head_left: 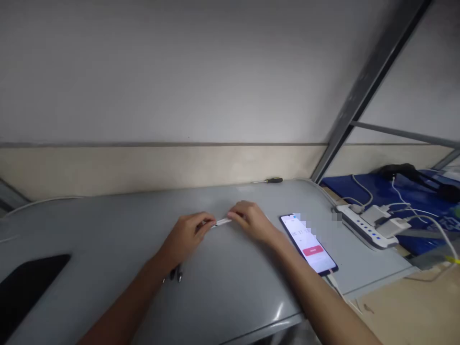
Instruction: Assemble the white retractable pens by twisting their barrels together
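Observation:
Between my two hands, just above the grey table [223, 278], is a thin white stick-like piece [223, 222]. My left hand [190, 233] pinches its left end, where a small dark spot shows. The fingers of my right hand [250, 220] are closed on its right end. Beside my left wrist lie a few small dark and metallic parts [179, 274], partly hidden by the forearm. What exactly the white piece is cannot be made out.
A lit phone [311, 247] with a cable lies right of my right forearm. Further right is a white power strip [366, 227] with plugs. A screwdriver [273, 180] rests by the wall. A black flat object [32, 287] is at the left, a metal post [345, 115] at the back right.

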Tool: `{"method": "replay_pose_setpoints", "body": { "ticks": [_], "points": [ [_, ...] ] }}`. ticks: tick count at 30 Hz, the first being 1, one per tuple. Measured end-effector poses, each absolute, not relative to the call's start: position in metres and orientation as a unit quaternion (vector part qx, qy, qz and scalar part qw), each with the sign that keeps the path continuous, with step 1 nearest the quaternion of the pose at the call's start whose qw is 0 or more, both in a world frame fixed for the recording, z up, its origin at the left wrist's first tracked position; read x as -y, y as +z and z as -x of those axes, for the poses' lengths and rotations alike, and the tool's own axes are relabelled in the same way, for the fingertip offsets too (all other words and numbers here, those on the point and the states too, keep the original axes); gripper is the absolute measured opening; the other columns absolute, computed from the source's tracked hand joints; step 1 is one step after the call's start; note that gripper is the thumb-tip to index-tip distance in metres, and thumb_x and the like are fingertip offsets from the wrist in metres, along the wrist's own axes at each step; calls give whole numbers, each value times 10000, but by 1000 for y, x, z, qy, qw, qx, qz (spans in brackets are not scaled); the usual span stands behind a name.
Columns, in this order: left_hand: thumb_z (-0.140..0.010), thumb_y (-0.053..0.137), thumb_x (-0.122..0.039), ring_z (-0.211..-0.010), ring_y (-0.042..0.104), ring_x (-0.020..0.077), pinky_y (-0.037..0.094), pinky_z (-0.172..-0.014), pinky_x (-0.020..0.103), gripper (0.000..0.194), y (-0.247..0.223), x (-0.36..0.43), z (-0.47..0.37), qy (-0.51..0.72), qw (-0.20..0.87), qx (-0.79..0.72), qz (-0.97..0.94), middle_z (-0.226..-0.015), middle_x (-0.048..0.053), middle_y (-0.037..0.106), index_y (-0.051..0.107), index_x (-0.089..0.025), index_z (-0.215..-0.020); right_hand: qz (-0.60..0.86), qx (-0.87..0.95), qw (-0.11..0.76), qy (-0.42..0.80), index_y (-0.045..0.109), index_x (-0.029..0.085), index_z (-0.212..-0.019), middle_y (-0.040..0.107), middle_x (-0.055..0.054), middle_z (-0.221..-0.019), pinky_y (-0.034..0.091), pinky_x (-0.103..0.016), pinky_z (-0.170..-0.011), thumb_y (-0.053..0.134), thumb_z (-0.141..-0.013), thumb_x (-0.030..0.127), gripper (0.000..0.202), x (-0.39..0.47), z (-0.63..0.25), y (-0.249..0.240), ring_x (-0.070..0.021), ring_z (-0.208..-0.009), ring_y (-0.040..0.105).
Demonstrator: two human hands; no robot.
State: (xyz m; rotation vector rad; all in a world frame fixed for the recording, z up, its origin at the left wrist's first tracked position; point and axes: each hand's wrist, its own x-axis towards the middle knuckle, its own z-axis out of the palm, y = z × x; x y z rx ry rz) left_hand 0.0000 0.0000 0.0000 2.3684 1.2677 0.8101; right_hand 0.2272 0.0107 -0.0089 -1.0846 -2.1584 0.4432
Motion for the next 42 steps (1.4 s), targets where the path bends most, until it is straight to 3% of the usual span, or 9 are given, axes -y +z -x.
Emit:
{"method": "replay_pose_setpoints", "body": {
  "ticks": [4,8,12,18,24,28,32,37,42],
  "points": [
    [-951,469,-373,-669,617,129,461,-655,249,272,-3,0,-1,288,152,-431,-842,-785,1,707,676,-208,-891,432,794,328,276,713,166,-871,653,-21,-752,346,-249,-611,586,-914,427,294,-6,-232,-10,-130,-658,518],
    [-950,473,-415,-774,643,159,476,-721,280,286,-7,-4,5,266,125,-419,-859,-920,22,719,667,-207,-981,468,757,344,299,580,157,-657,475,29,-597,274,-250,-565,509,-933,446,406,-12,-233,-16,-103,-583,390],
    [-981,407,-397,-881,639,181,485,-821,316,310,-11,-9,7,267,87,-411,-867,-997,48,696,636,-198,-1042,493,691,360,387,462,176,-600,356,50,-555,242,-251,-532,500,-910,536,477,-13,-233,-17,-92,-536,326],
    [-1006,334,-352,-890,587,199,464,-832,343,309,-12,-11,5,285,28,-397,-872,-936,65,649,587,-177,-980,424,620,334,570,615,149,-704,461,28,-556,259,-246,-488,471,-900,604,516,-8,-228,-12,-94,-491,371],
    [-993,284,-284,-747,535,233,402,-718,365,357,-9,-14,7,212,-85,-429,-874,-749,77,611,565,-189,-795,419,553,360,623,537,162,-629,415,38,-540,232,-248,-477,488,-906,547,476,-6,-217,-12,-83,-471,330],
    [-952,321,-232,-709,536,225,398,-715,355,301,-11,-17,10,200,-69,-430,-878,-720,76,604,535,-200,-742,415,570,369,606,475,182,-635,348,61,-537,210,-254,-478,505,-887,582,474,-9,-215,-20,-81,-469,275],
    [-925,335,-229,-705,551,218,401,-686,331,258,-11,-20,15,201,-40,-426,-881,-706,65,596,505,-206,-732,404,641,377,533,460,192,-676,344,58,-573,259,-248,-507,448,-920,576,455,-8,-215,-22,-93,-496,315],
    [-921,324,-246,-588,503,169,371,-598,286,259,-12,-20,17,207,14,-432,-878,-621,8,535,484,-215,-719,396,755,387,352,523,182,-739,439,35,-632,299,-239,-586,444,-960,462,366,-3,-217,-15,-112,-598,390],
    [-959,308,-335,-719,562,177,436,-687,296,294,-17,-21,17,227,49,-434,-871,-767,30,610,536,-206,-828,406,738,404,356,652,160,-953,588,-6,-782,365,-237,-659,507,-937,409,289,-8,-218,-20,-126,-693,481]
  ]
}}
